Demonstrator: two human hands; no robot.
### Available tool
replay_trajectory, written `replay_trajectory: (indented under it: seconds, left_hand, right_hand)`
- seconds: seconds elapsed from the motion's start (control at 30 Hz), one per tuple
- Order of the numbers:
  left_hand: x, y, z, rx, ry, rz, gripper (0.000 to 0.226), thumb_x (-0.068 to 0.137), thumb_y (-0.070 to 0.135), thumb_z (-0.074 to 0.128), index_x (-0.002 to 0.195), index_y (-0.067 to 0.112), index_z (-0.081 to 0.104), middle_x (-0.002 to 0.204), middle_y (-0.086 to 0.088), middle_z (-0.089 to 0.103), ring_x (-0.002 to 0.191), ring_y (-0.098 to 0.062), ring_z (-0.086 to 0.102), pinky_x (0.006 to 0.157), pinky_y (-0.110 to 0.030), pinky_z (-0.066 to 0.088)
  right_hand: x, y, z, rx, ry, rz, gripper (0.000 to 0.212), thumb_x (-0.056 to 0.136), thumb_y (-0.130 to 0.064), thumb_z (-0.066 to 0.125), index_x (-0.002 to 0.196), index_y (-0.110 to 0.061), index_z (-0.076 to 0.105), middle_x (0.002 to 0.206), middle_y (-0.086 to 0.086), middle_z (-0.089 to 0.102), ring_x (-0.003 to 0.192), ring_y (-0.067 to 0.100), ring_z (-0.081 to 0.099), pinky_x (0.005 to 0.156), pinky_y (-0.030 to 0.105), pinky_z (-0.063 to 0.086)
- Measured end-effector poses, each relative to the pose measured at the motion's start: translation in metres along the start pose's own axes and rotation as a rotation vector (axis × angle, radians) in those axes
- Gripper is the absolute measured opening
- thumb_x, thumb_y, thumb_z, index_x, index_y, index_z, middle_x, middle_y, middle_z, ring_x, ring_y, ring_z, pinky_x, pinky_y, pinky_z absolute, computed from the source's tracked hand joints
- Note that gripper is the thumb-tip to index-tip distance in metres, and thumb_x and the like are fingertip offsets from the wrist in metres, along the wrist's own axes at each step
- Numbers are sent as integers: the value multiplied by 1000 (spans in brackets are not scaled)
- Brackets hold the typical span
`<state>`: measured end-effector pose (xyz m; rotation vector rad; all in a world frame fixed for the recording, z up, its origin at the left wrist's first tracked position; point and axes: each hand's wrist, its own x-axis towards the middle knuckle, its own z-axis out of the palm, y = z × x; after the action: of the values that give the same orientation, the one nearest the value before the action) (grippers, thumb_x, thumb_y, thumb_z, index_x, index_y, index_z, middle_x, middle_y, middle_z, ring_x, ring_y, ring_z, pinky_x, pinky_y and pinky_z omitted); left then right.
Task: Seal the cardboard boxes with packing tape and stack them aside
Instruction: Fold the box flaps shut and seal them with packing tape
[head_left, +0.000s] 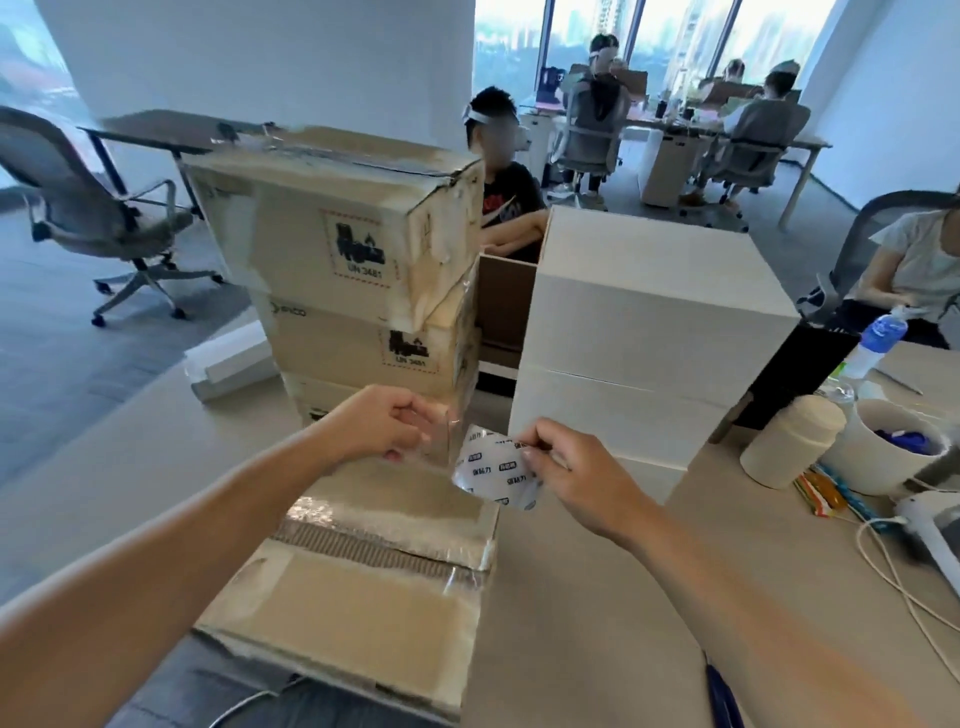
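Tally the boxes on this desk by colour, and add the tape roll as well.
Brown cardboard boxes: 4, three stacked, one lying nearest
White boxes: 2 visible, stacked
White printed tape roll: 1, gripped in the right hand fingers, left hand pinching its clear end
Total: 7

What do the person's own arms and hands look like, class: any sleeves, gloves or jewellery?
The left forearm and right forearm are bare, no sleeves in view. The left hand and right hand wear no gloves; no watch, bracelet or ring is visible.
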<state>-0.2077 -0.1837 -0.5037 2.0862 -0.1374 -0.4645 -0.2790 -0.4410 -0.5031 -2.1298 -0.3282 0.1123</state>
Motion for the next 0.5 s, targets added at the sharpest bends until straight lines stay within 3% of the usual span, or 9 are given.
replay_trajectory:
  seconds: [0.13,0.27,0.37,0.5]
  left_hand:
    - [-23,-40,-50,-100,-81,-78,27,89,1,66,114,12,69,103,-6,74,94,-27,72,81,-36,60]
    - [-42,-81,-87,-286,-235,-193,38,92,6,64,129,8,58,115,-11,72,99,-29,69,89,-45,58]
    - [-48,-113,-108,-484,-317,-226,71,73,17,84,137,15,53,123,-19,67,102,-33,66,90,-50,56]
    - [-52,-148,-121,-656,-387,-217,51,92,2,54,139,23,56,126,-21,64,103,-37,63,93,-54,53]
  right_hand:
    - [23,-23,43,76,-85,-20,16,97,-24,49,83,-26,58,77,-11,60,79,16,57,76,41,48]
    - [39,-32,84,170,-153,1,16,92,-24,48,84,-14,58,73,-12,58,75,10,56,72,33,46]
    - [47,-30,112,226,-177,29,16,90,-23,49,80,-14,58,71,-10,56,72,11,53,72,31,43]
    - [60,-27,143,285,-188,84,15,87,-21,49,80,-11,57,71,-7,56,73,9,50,74,25,39]
